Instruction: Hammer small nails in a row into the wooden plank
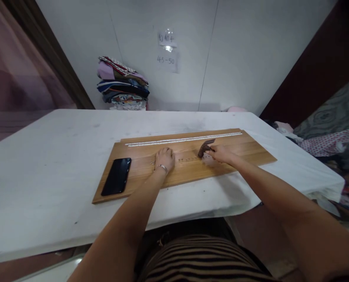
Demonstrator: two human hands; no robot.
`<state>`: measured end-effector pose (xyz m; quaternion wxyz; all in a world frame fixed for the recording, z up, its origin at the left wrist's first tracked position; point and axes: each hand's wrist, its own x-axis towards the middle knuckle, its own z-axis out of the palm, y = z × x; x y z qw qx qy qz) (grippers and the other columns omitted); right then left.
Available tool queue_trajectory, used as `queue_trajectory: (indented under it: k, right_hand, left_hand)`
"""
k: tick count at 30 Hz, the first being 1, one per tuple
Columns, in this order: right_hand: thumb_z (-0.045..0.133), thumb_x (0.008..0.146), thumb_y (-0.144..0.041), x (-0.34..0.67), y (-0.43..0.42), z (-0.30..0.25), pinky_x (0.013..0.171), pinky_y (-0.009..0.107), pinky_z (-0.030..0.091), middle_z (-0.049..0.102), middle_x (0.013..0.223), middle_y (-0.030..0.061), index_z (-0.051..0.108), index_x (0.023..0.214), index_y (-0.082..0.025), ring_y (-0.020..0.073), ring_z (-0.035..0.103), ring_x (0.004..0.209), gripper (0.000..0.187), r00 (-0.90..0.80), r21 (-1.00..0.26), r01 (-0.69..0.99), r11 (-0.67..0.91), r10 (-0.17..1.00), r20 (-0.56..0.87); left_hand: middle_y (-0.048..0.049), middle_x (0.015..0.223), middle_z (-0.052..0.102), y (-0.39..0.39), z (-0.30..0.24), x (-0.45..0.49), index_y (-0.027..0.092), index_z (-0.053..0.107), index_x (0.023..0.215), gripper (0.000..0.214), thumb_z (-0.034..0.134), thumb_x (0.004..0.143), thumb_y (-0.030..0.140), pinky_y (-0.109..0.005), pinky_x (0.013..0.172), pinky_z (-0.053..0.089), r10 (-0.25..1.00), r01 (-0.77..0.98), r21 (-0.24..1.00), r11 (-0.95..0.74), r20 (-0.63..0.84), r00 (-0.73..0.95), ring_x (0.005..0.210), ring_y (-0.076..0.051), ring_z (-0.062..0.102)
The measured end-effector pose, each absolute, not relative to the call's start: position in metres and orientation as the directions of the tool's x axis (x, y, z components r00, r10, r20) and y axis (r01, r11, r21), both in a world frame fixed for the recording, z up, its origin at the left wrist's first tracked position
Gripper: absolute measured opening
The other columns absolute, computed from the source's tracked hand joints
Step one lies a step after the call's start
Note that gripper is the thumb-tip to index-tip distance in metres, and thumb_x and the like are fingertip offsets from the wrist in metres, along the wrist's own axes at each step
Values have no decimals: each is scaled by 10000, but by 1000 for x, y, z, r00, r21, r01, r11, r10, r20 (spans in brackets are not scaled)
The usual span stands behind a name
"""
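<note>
My right hand is wrapped round a claw hammer, its dark head low over a wooden board. A short row of small nails stands in the board, left of the hammer head. Palm down on the board, my left hand lies with its fingers forward and a bracelet at the wrist; its fingertips are hard to make out. Several loose nails lie close to its left side. More small dark marks show under the hammer, too blurred to tell apart.
A black phone lies on the board's left end. Two white strips run along its far edge. The board is on a white-covered table. Folded clothes are stacked by the wall, beneath paper notes to their right.
</note>
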<state>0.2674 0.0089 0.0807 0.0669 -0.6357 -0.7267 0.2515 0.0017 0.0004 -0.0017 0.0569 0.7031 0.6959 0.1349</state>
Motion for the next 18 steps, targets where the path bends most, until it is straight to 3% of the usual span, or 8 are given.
queue_trajectory:
  k: [18]
  right_hand:
    - [554,990,-349,270,9,79,566,237,438,634,634,18,688,947,-144,142,568,528,250,-175,-425,903,67,959,-222]
  left_hand:
    - [-122,1376,609,1,-3,0,190,676,1156,321,424,977,275,-430,1084,385,993,958,284,-37,120,3,1277,-284,528]
